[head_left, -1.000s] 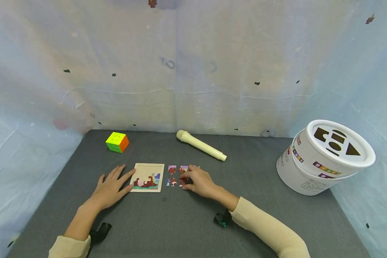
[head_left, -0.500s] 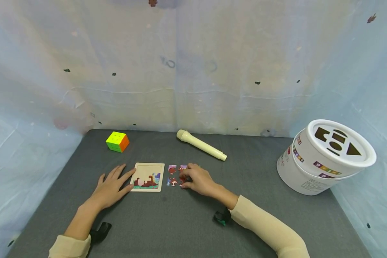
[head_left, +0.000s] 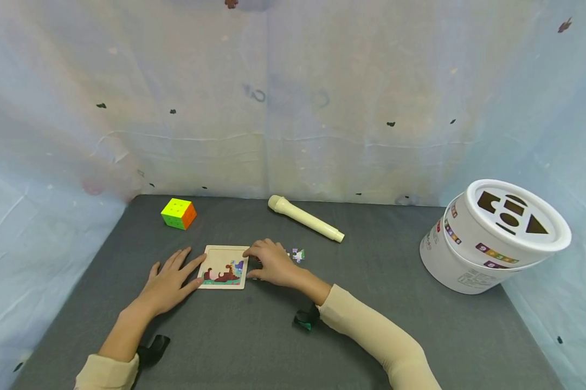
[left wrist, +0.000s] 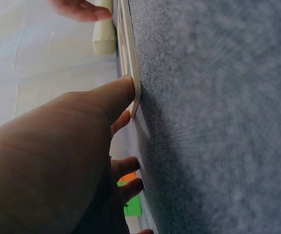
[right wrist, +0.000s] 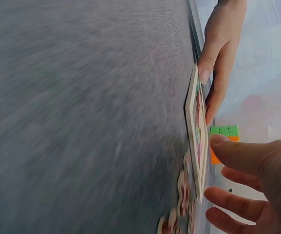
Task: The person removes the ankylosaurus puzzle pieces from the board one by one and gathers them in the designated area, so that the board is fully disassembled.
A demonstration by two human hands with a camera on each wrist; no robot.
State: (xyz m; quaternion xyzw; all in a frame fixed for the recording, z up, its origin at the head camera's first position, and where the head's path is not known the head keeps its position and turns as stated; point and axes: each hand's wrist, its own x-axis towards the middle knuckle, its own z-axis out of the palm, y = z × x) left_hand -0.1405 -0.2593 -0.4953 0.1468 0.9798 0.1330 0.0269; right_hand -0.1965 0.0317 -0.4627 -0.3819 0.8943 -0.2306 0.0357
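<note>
While my left hand point(head_left: 163, 284) touches the left edge of the puzzle point(head_left: 226, 253) on the surface point(head_left: 224, 336), fingers spread, my right hand point(head_left: 273, 264) hangs at its right edge, thumb and fingers apart. Loose pieces point(right wrist: 184, 191) lie beside it. Farther back are a cube point(head_left: 179, 214) and a microphone point(head_left: 304, 218); far right, a bucket point(head_left: 478, 254).
</note>
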